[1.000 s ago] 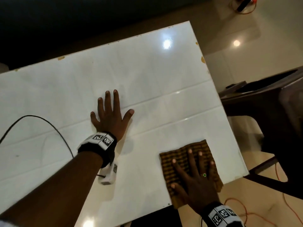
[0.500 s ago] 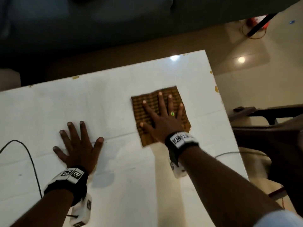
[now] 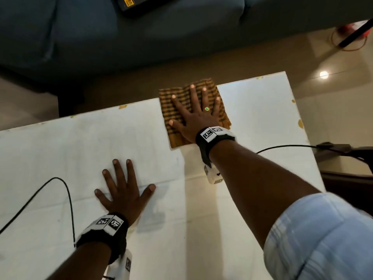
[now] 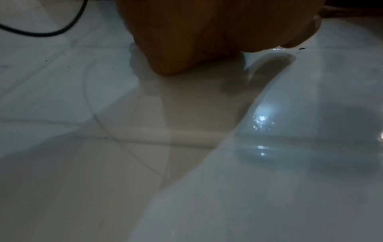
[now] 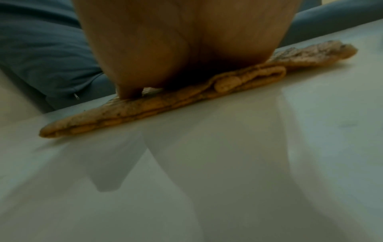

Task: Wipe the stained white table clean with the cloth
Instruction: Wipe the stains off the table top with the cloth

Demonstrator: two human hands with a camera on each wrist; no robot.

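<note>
Head view shows a dark blue sofa beyond a white bench that fills the lower picture, with brown stains chipped along its far edge and right edge. On the bench, the right hand lies flat on a folded brown striped cloth, fingers straight and spread, pressing it down at the bench's far edge, where the cloth's far side overhangs a little. Left hand rests palm down on bare bench, nearer the person and well apart from the cloth, fingers spread wide and holding nothing. Both wrists carry black bands with white marker tags. A thin black cable loops over the bench just left of the left hand. Right wrist view shows the cloth lying in flat layers under the palm. A green ring sits on one right finger
</note>
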